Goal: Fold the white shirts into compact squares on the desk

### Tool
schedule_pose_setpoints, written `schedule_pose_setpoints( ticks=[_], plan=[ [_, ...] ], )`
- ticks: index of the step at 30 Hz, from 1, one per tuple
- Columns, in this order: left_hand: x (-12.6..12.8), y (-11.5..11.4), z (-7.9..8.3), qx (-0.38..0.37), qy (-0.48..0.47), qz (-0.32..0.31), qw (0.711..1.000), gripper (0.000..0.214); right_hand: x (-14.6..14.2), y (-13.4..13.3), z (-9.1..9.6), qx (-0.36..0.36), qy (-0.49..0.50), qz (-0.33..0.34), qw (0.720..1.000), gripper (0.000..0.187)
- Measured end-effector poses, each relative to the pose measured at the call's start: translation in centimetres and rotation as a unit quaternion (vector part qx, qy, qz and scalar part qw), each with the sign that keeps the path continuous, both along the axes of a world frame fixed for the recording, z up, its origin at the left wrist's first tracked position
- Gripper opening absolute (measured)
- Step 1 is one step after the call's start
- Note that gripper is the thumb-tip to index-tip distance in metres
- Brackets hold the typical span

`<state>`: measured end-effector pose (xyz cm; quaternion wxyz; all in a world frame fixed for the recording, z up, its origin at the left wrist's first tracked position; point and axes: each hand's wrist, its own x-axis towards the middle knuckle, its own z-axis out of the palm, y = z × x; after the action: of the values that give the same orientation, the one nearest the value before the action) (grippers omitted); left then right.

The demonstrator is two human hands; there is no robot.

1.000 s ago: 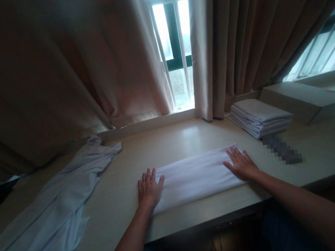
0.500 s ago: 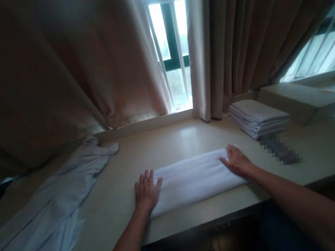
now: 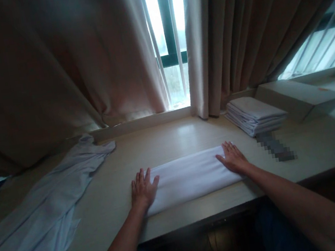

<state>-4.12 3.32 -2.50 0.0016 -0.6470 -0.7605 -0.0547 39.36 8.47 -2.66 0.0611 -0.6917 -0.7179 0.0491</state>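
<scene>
On worktop [image 3: 175,137], near front edge: cloth [image 3: 190,176], folded long, left hand [image 3: 142,190] and right hand [image 3: 232,160] flat at its ends, each grip apart, clamping nothing. Might slide off front edge or lose folds under uneven pressing

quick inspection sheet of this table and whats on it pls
surface: pale wooden table, glare near the window.
job's things: folded white cloth, a long flat strip near the front edge.
clutter: loose pale garment spread at left; stack of folded cloths and flat box at right.
hands: left hand flat at the cloth's left end, right hand flat on its right end.
cables: nothing seen.
surroundings: brown curtains parted over a barred window.
</scene>
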Motion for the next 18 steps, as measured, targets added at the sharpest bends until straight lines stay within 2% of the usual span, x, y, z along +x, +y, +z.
schedule_pose_setpoints(
  ticks=[12,15,18],
  plan=[
    [0.0,1.5,-0.6,0.005,0.006,0.010,1.000,0.075,0.6,1.3,0.1,0.006,-0.005,0.015,1.000,0.094],
    [0.4,1.2,0.0,0.017,0.027,0.013,0.999,0.073,0.4,1.2,0.4,0.004,-0.006,0.011,1.000,0.092],
    [1.1,0.7,1.4,0.067,0.071,0.001,0.995,0.069,0.2,1.1,0.6,0.004,-0.008,0.005,1.000,0.091]
  ],
)
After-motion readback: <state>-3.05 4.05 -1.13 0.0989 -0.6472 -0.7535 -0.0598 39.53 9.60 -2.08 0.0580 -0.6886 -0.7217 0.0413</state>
